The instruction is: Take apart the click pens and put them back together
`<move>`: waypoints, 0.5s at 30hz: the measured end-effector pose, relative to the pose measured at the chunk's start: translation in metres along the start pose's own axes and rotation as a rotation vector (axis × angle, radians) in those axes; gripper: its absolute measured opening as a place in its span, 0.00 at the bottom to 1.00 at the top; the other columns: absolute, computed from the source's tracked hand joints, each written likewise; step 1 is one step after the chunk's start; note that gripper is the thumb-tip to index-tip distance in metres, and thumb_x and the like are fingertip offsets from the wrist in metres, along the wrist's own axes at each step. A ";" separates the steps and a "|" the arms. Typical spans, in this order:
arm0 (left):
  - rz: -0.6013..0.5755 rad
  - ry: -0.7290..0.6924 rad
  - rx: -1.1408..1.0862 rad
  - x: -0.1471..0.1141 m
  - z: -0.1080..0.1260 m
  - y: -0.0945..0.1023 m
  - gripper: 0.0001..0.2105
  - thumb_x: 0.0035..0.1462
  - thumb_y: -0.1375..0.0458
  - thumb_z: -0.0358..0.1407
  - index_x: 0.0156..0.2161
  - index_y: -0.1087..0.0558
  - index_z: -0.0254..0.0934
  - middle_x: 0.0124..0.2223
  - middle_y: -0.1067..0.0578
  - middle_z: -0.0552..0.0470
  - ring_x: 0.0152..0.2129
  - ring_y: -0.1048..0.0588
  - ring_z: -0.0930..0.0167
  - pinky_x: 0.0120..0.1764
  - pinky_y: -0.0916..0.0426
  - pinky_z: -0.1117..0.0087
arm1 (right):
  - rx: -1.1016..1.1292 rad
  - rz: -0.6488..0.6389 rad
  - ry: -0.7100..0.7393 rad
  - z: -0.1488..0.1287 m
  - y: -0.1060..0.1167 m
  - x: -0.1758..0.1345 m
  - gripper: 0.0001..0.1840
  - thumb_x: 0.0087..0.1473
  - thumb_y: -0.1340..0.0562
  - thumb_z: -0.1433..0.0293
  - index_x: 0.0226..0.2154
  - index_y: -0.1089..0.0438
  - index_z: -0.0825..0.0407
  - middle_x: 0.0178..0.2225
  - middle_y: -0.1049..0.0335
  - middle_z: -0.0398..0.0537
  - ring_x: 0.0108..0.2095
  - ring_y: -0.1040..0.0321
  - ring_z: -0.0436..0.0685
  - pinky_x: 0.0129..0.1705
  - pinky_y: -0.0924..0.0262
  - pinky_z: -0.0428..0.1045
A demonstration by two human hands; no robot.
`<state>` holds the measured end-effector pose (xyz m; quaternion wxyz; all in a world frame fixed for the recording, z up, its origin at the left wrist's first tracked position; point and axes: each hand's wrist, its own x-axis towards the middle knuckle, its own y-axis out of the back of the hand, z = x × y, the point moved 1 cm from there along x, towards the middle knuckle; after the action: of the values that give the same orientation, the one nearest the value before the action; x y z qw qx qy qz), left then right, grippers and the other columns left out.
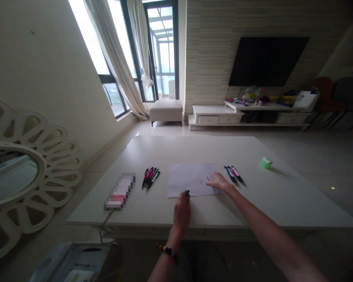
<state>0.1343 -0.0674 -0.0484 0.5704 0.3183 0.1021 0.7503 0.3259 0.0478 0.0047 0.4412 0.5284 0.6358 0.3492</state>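
Note:
A white sheet of paper (184, 176) lies on the table in front of me, with small faint marks on its right half. My left hand (182, 211) is closed at the paper's near edge around a pen with a teal end (187, 192); most of it is hidden in the fingers. Over the right part of the paper, my right hand (219, 182) pinches a thin dark stick (208, 178), like a pen refill. Several pens (150, 178) in dark, pink and teal lie bunched left of the paper. To its right rests another small group of pens (234, 175).
A phone-like device (120, 192), blurred out, lies at the left of the white table (200, 213) with a cable running off the near edge. A small green object (266, 163) sits at the right. Beyond are a TV cabinet (214, 113) and an ottoman (165, 109).

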 end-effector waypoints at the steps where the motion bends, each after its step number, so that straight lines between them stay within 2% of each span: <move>1: -0.003 -0.003 0.003 0.000 0.000 0.000 0.11 0.60 0.53 0.36 0.46 0.34 0.39 0.41 0.26 0.47 0.38 0.27 0.68 0.41 0.33 0.66 | 0.042 -0.016 0.026 -0.004 0.002 -0.005 0.09 0.41 0.39 0.68 0.21 0.28 0.58 0.24 0.26 0.55 0.27 0.28 0.56 0.25 0.40 0.42; 4: -0.007 -0.010 0.012 0.000 0.000 -0.001 0.12 0.60 0.53 0.35 0.47 0.34 0.39 0.41 0.26 0.47 0.39 0.27 0.68 0.41 0.33 0.66 | 0.374 0.010 0.188 -0.024 0.009 -0.029 0.12 0.49 0.45 0.67 0.25 0.31 0.57 0.24 0.26 0.50 0.21 0.30 0.50 0.20 0.41 0.41; 6: -0.009 -0.016 0.013 0.000 -0.001 -0.001 0.12 0.59 0.53 0.35 0.47 0.35 0.38 0.42 0.26 0.47 0.39 0.27 0.68 0.42 0.33 0.66 | 0.667 0.115 0.350 -0.041 0.013 -0.049 0.13 0.53 0.47 0.65 0.28 0.33 0.56 0.25 0.26 0.48 0.20 0.31 0.49 0.20 0.39 0.41; 7: -0.013 -0.019 0.011 0.000 -0.001 -0.001 0.12 0.60 0.53 0.35 0.47 0.35 0.38 0.42 0.26 0.47 0.39 0.27 0.68 0.42 0.33 0.66 | 0.744 0.162 0.415 -0.049 0.014 -0.058 0.13 0.53 0.47 0.64 0.29 0.33 0.55 0.25 0.27 0.48 0.20 0.31 0.49 0.20 0.39 0.42; 10: -0.038 -0.028 0.002 0.000 -0.001 0.000 0.12 0.60 0.54 0.36 0.47 0.36 0.38 0.42 0.26 0.47 0.40 0.27 0.68 0.42 0.33 0.66 | 0.809 0.212 0.516 -0.067 0.013 -0.077 0.12 0.54 0.47 0.63 0.30 0.34 0.54 0.25 0.28 0.45 0.22 0.31 0.49 0.20 0.38 0.42; 15: -0.042 -0.003 -0.006 0.000 0.000 0.000 0.12 0.60 0.55 0.36 0.47 0.36 0.38 0.42 0.26 0.46 0.39 0.27 0.68 0.41 0.33 0.66 | 0.762 0.168 0.542 -0.070 0.004 -0.081 0.11 0.55 0.46 0.64 0.32 0.34 0.53 0.24 0.30 0.43 0.22 0.32 0.49 0.19 0.40 0.41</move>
<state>0.1340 -0.0673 -0.0479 0.5872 0.3152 0.1056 0.7381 0.2662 -0.0290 0.0498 0.0046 0.5922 0.7657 0.2509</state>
